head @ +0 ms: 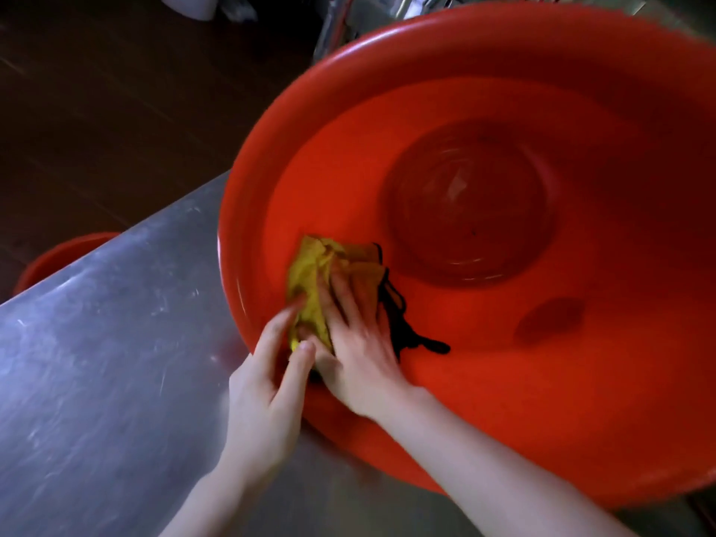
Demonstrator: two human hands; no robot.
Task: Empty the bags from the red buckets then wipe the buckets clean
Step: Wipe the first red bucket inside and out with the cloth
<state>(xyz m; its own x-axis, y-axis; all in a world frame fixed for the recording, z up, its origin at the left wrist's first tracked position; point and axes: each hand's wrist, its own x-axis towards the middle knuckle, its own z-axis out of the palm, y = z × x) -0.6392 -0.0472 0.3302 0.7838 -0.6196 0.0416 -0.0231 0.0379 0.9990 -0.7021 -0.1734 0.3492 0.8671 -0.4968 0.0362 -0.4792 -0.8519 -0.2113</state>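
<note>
Two hands: I'd press my right hand [356,343], fingers straight, on the yellow cloth [310,273], sweeping the red bucket [503,52] while my left hand [263,397] pinches its rim [228,265] steady.

- I can read no text, label, brand, number or sign anywhere in my view
- The red bucket [503,91] filling the right of the frame and the metal table [97,343] at the lower left carry no lettering that I can make out; the picture is blurred
</note>
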